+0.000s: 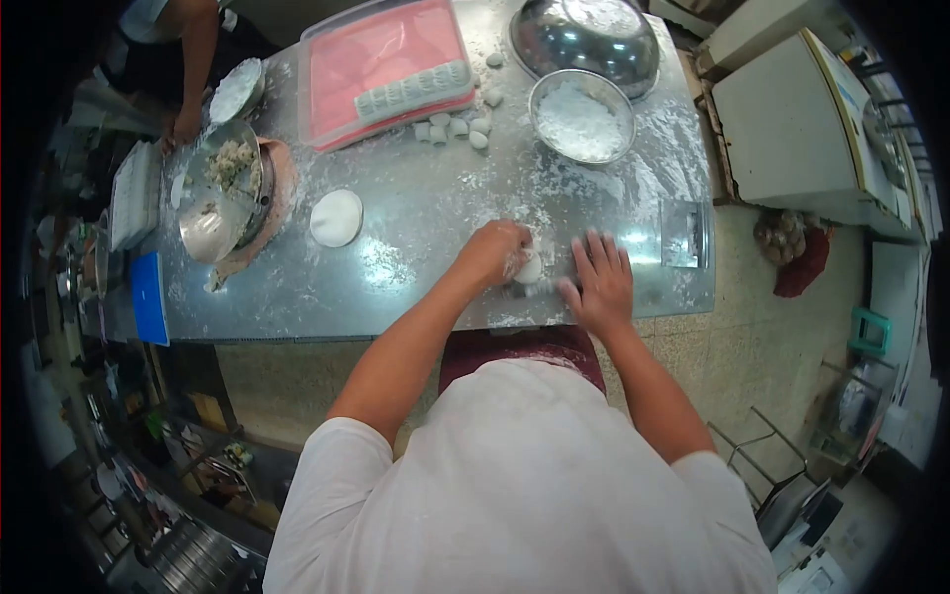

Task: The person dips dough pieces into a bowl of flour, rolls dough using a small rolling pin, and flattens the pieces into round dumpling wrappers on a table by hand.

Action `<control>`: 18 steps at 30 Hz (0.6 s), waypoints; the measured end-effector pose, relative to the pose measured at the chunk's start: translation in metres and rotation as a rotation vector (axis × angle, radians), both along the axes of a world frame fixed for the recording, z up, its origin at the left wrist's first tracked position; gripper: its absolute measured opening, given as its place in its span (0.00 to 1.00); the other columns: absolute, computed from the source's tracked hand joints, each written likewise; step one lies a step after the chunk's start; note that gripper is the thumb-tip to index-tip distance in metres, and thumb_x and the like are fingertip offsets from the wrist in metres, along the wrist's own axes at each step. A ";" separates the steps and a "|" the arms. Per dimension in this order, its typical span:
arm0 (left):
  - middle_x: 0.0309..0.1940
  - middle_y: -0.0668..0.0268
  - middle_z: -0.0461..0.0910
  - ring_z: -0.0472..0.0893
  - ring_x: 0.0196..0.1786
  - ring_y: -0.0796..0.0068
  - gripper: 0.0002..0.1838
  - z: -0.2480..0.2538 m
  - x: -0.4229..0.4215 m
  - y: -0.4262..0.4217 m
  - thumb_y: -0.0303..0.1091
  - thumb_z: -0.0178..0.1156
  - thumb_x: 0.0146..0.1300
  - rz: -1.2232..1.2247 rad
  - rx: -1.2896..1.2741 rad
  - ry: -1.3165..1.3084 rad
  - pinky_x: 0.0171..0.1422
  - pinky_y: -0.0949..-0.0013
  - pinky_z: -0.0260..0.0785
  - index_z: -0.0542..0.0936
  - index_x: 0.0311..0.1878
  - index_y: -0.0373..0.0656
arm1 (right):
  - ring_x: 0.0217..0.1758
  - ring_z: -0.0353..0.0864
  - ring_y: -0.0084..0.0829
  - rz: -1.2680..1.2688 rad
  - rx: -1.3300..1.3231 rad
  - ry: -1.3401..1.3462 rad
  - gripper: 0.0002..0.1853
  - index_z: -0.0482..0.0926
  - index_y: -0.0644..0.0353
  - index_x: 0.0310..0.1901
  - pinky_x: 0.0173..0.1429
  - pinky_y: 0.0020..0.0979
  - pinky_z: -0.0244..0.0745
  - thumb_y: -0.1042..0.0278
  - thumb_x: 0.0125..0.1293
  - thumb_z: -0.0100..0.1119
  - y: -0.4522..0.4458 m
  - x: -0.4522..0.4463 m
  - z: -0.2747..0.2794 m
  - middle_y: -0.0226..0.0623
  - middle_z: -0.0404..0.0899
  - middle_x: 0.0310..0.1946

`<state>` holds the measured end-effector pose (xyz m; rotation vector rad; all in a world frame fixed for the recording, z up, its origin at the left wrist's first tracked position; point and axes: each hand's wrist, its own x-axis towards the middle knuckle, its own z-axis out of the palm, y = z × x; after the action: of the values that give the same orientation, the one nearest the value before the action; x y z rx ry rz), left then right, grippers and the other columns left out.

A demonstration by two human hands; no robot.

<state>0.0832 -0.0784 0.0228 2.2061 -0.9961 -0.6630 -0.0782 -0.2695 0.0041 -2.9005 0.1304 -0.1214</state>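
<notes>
On the floury metal table, my left hand (495,252) has its fingers curled at the edge of a small white dough round (531,267). To the right, my right hand (602,285) lies palm down with its fingers stretched out and apart. A blurred, pale rod-like shape (541,289) runs between the dough and my right thumb; motion smears it, and whatever is under my right palm is hidden. Further left rests a stack of flat white rounds (336,218). Several small dough lumps (458,128) sit beyond my hands.
A pink-lined tray (381,49) holds rows of shaped pieces. Nearby are a flour bowl (582,119), a large upturned metal bowl (554,45), a filling bowl (233,173) and a blue object (149,297). Another person's hand (184,127) is at the far left edge.
</notes>
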 end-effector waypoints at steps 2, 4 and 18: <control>0.40 0.45 0.84 0.84 0.46 0.42 0.13 -0.002 -0.006 0.005 0.28 0.64 0.61 -0.017 -0.009 0.015 0.52 0.49 0.76 0.83 0.49 0.35 | 0.82 0.57 0.57 -0.029 0.033 0.006 0.39 0.71 0.57 0.73 0.82 0.57 0.49 0.39 0.68 0.60 0.006 -0.024 0.003 0.52 0.62 0.78; 0.40 0.45 0.84 0.83 0.45 0.41 0.12 0.005 -0.011 0.004 0.30 0.64 0.62 0.069 -0.027 0.121 0.52 0.49 0.76 0.83 0.48 0.35 | 0.82 0.58 0.57 -0.060 -0.006 0.005 0.40 0.70 0.57 0.74 0.82 0.57 0.50 0.38 0.68 0.60 0.004 0.006 0.007 0.54 0.62 0.78; 0.41 0.46 0.84 0.83 0.49 0.41 0.10 0.013 -0.019 -0.001 0.30 0.64 0.59 0.186 0.023 0.165 0.55 0.46 0.75 0.82 0.43 0.38 | 0.80 0.61 0.57 -0.030 -0.040 -0.001 0.40 0.71 0.59 0.73 0.81 0.54 0.52 0.40 0.67 0.61 0.005 0.010 0.009 0.56 0.65 0.76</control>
<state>0.0647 -0.0793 0.0355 2.1903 -0.6945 -0.7591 -0.0678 -0.2644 0.0131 -2.9389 0.1730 -0.1325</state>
